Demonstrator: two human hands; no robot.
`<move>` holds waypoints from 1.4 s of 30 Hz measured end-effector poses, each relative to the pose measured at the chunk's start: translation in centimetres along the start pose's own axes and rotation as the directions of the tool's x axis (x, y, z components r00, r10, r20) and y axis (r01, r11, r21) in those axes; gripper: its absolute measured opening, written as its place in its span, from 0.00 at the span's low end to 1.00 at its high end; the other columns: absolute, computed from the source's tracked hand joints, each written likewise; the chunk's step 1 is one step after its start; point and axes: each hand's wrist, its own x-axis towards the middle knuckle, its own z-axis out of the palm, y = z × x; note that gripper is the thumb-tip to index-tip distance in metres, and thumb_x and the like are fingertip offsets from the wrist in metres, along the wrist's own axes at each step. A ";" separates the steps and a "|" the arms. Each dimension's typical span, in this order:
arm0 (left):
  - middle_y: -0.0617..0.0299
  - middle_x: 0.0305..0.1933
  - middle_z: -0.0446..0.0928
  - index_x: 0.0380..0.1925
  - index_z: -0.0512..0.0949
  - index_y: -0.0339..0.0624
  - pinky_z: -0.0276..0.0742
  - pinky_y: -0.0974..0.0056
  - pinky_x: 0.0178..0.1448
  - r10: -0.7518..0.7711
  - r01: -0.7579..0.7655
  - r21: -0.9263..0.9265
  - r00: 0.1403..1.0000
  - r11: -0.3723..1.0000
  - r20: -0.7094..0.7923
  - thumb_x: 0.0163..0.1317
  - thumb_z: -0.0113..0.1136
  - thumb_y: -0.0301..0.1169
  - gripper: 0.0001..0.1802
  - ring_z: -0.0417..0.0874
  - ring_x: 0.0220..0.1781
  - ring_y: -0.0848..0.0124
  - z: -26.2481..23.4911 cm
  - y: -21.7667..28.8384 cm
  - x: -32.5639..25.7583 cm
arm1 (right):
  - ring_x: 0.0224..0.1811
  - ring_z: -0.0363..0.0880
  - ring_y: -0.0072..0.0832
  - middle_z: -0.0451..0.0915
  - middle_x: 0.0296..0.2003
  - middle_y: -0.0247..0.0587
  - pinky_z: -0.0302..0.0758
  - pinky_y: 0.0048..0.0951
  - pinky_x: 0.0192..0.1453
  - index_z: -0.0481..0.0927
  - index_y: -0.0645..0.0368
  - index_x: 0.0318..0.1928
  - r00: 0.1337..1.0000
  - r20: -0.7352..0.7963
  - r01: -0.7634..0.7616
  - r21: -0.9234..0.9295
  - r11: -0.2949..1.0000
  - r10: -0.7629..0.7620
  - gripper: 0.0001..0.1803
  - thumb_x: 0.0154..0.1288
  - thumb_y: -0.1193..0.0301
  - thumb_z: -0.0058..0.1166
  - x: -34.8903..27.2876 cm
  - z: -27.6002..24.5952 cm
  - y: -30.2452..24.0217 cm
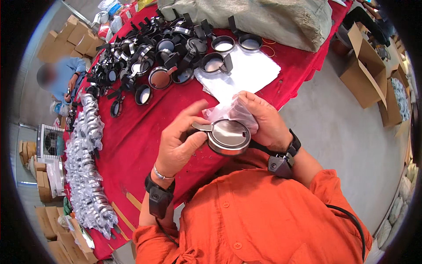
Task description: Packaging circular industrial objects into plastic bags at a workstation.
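In front of my chest, my left hand (178,143) pinches a round, shiny metal lid (229,135) by the flat lever at its left side. The lid has a dark rim and a small slot near its right edge. Just behind it, my right hand (269,124) grips a thin clear plastic bag (236,112) between thumb and fingers. The bag hangs against the far edge of the lid, which sits outside it as far as I can see. My right fingertips are partly hidden by the plastic.
On the red-covered table (136,163), a heap of black-handled metal rings and lids (145,57) lies at the far left. White sheets (259,72) lie beyond my hands. Bagged pieces (88,176) line the left edge. A person (66,79) works farther left. Open cartons (362,75) stand right.
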 end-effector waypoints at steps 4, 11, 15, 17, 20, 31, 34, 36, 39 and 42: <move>0.64 0.43 0.75 0.44 0.74 0.35 0.69 0.77 0.35 -0.172 0.172 -0.045 0.985 0.984 0.000 0.63 0.55 0.32 0.13 0.73 0.35 0.82 0.8 0.2 -0.3 | 0.24 0.69 0.11 0.77 0.30 0.28 0.61 0.14 0.23 0.75 0.57 0.41 0.999 0.040 0.014 -0.060 0.998 -0.012 0.11 0.70 0.63 0.46 -0.1 -1.4 -0.5; 0.61 0.38 0.72 0.49 0.71 0.34 0.70 0.71 0.40 0.381 -0.177 0.656 0.906 0.734 -0.183 0.56 0.59 0.22 0.19 0.72 0.35 0.75 0.3 -0.6 -0.3 | 0.23 0.70 0.14 0.76 0.26 0.28 0.65 0.16 0.26 0.75 0.59 0.35 0.985 -0.003 0.143 -0.550 0.823 -0.173 0.05 0.67 0.71 0.49 -0.8 0.7 -1.2; 0.50 0.40 0.71 0.60 0.66 0.39 0.74 0.58 0.42 0.444 -0.140 0.784 0.876 0.605 -0.186 0.48 0.59 0.17 0.34 0.76 0.38 0.56 2.3 -1.1 1.3 | 0.25 0.76 0.30 0.75 0.25 0.41 0.72 0.28 0.32 0.73 0.62 0.33 0.919 0.280 0.387 -0.780 0.492 -0.278 0.04 0.61 0.75 0.52 -1.9 2.6 0.7; 0.50 0.39 0.70 0.57 0.69 0.41 0.74 0.60 0.40 0.433 -0.148 0.767 0.883 0.625 -0.183 0.48 0.56 0.15 0.31 0.76 0.37 0.57 2.5 -1.4 1.6 | 0.25 0.75 0.41 0.72 0.25 0.44 0.73 0.32 0.32 0.72 0.60 0.33 0.831 0.492 0.555 -0.759 0.339 -0.260 0.05 0.60 0.74 0.54 -2.1 4.0 1.6; 0.51 0.37 0.70 0.51 0.73 0.39 0.73 0.63 0.37 0.465 -0.148 0.766 0.859 0.625 -0.214 0.47 0.54 0.15 0.26 0.75 0.36 0.58 1.9 -2.1 2.4 | 0.27 0.75 0.43 0.72 0.27 0.44 0.73 0.34 0.28 0.71 0.58 0.35 0.695 0.716 0.681 -0.626 0.381 -0.066 0.07 0.58 0.74 0.55 -3.0 5.1 2.4; 0.67 0.37 0.75 0.41 0.70 0.39 0.73 0.75 0.41 0.014 -0.096 -0.252 0.951 0.963 -0.310 0.58 0.54 0.21 0.11 0.76 0.37 0.80 0.4 -2.4 1.2 | 0.41 0.78 0.31 0.76 0.43 0.45 0.74 0.25 0.44 0.75 0.59 0.50 0.770 0.437 0.527 -0.846 0.077 -0.465 0.22 0.50 0.80 0.59 -0.5 1.7 -1.7; 0.67 0.32 0.76 0.40 0.71 0.40 0.72 0.76 0.36 -0.012 -0.092 -0.303 0.945 0.948 -0.326 0.62 0.49 0.23 0.07 0.76 0.34 0.81 1.1 -2.4 0.9 | 0.40 0.78 0.31 0.78 0.42 0.45 0.73 0.24 0.44 0.77 0.60 0.46 0.848 0.399 0.499 -0.821 0.276 -0.349 0.19 0.50 0.81 0.58 0.4 -0.1 -1.3; 0.66 0.27 0.75 0.35 0.72 0.41 0.73 0.75 0.32 -0.170 -0.021 -0.387 0.876 0.922 -0.451 0.64 0.48 0.26 0.04 0.77 0.29 0.80 0.4 -2.9 0.7 | 0.36 0.78 0.29 0.79 0.36 0.42 0.73 0.23 0.40 0.77 0.61 0.41 0.849 0.365 0.479 -0.837 0.264 -0.382 0.14 0.51 0.82 0.57 0.2 0.5 -1.7; 0.66 0.23 0.72 0.29 0.71 0.42 0.71 0.73 0.26 -0.144 0.040 -0.176 0.762 0.984 -0.631 0.67 0.47 0.29 0.07 0.75 0.23 0.78 -2.4 -3.2 -0.9 | 0.29 0.76 0.24 0.76 0.28 0.37 0.71 0.25 0.33 0.75 0.61 0.38 0.927 0.049 0.310 -0.658 0.686 -0.371 0.09 0.54 0.81 0.56 0.6 0.8 -2.1; 0.68 0.25 0.71 0.33 0.73 0.40 0.66 0.75 0.25 0.126 -0.002 0.183 0.729 0.983 -0.673 0.66 0.48 0.28 0.05 0.72 0.24 0.82 -2.0 0.2 -1.8 | 0.30 0.77 0.28 0.76 0.29 0.40 0.71 0.27 0.34 0.75 0.61 0.37 0.884 0.223 0.365 -0.877 0.312 -0.410 0.10 0.53 0.81 0.56 1.8 0.2 -0.6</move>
